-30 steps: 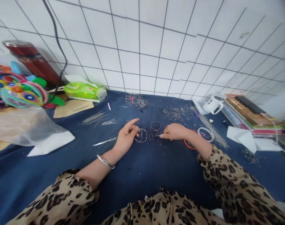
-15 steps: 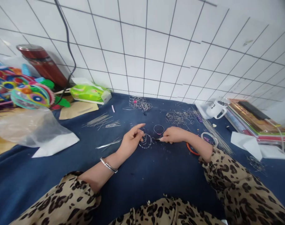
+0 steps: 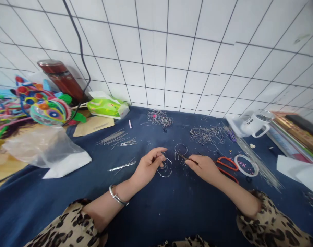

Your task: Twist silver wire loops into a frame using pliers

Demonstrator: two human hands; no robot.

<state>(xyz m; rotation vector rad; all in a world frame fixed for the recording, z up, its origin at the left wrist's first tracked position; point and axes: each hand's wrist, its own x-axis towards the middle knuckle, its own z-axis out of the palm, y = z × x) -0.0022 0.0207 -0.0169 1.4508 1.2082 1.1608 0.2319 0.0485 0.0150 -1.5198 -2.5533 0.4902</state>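
Observation:
My left hand [image 3: 151, 162] pinches a thin silver wire ring [image 3: 165, 177] between thumb and fingers; the ring hangs out to the right of the fingertips. My right hand [image 3: 202, 168] is closed around a slim, dark, pointed tool [image 3: 182, 156], perhaps tweezers, most of it hidden in the palm. Another fine wire loop [image 3: 181, 144] is at the tool's tip. Whether the tip grips this loop or only lies across it I cannot tell. Both hands are low over the dark blue cloth [image 3: 156, 212], a short gap between them.
Tangled wire [image 3: 160, 118] lies at the back, with more wire [image 3: 207, 133] on the right. Orange-handled scissors [image 3: 227, 163] and a white ring-shaped dish [image 3: 256, 168] with pink beads sit beyond my right wrist. Straight wires [image 3: 122, 166] lie left. A white mug [image 3: 254, 125] stands back right.
The view has shifted, so the table appears lower and further right. My right hand has moved away from the left hand's ring, and the tool tip is now at the other loop.

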